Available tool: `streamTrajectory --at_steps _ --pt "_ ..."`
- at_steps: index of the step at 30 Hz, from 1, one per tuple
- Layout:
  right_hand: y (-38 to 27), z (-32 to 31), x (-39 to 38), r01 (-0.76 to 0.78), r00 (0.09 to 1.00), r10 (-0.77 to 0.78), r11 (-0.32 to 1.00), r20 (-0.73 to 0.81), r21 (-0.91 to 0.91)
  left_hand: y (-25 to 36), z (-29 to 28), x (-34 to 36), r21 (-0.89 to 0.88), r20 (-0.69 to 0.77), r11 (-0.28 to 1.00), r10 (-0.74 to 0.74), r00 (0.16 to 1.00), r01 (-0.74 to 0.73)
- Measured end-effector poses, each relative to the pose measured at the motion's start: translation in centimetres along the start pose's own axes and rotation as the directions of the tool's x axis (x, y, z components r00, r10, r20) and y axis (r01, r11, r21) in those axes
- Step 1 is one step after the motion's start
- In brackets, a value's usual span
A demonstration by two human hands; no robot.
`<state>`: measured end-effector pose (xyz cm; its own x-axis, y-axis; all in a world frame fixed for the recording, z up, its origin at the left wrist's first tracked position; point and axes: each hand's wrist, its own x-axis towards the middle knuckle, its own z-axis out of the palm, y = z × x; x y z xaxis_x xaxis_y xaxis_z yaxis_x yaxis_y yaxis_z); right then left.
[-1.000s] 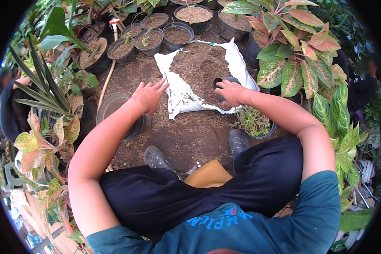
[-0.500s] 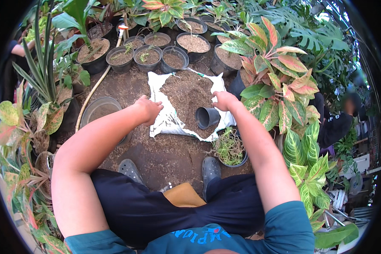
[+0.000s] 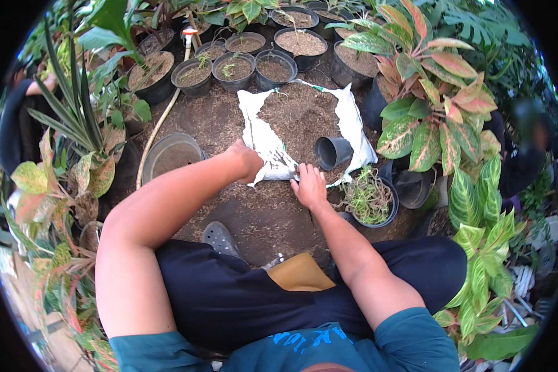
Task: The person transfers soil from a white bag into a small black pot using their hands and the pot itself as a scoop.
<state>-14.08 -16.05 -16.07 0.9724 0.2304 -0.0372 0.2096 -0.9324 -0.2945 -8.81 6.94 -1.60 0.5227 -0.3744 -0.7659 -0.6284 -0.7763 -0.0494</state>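
Note:
A white sack (image 3: 360, 127), its top opened out, lies on the ground ahead of me with brown potting mix (image 3: 297, 118) inside. My left hand (image 3: 247, 162) is closed on the sack's near left edge; its fingertips are mostly hidden. At the middle of the near edge, my right hand (image 3: 311, 186) holds the rim between thumb and bent fingers. A small black plastic pot (image 3: 333, 153) lies tipped on its side on the mix, touched by neither hand. Just right of the sack, a black pot holds a tangle of green cuttings (image 3: 371, 197).
Several black pots with soil (image 3: 234, 69) line the far side. A wide round basin (image 3: 170, 155) sits left, beside a pale pipe (image 3: 161, 124). Leafy potted plants (image 3: 425, 118) crowd both sides. Other people (image 3: 530, 149) are at the left and right edges.
My right hand has moved from the sack's right side to its near edge. My left hand has moved onto the near left edge and closed. My right knee has swung outward; the view has shifted.

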Motion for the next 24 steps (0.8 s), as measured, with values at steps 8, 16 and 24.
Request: streamTrajectory --at_steps 8,16,24 --pt "1.1 -0.6 0.7 -0.044 0.999 0.044 0.999 -0.007 -0.011 -0.2 1.6 0.3 0.023 0.005 1.000 -0.003 1.000 0.003" --pt "0.6 -1.0 -0.2 0.092 0.972 -0.085 0.996 0.218 -0.022 0.1 0.3 0.6 -0.009 -0.079 1.000 0.011 0.997 -0.012" --pt "-1.8 -10.4 3.2 0.402 0.855 -0.198 0.837 0.478 -0.372 0.4 1.3 2.4 -0.051 -0.091 0.999 -0.002 0.996 -0.003"
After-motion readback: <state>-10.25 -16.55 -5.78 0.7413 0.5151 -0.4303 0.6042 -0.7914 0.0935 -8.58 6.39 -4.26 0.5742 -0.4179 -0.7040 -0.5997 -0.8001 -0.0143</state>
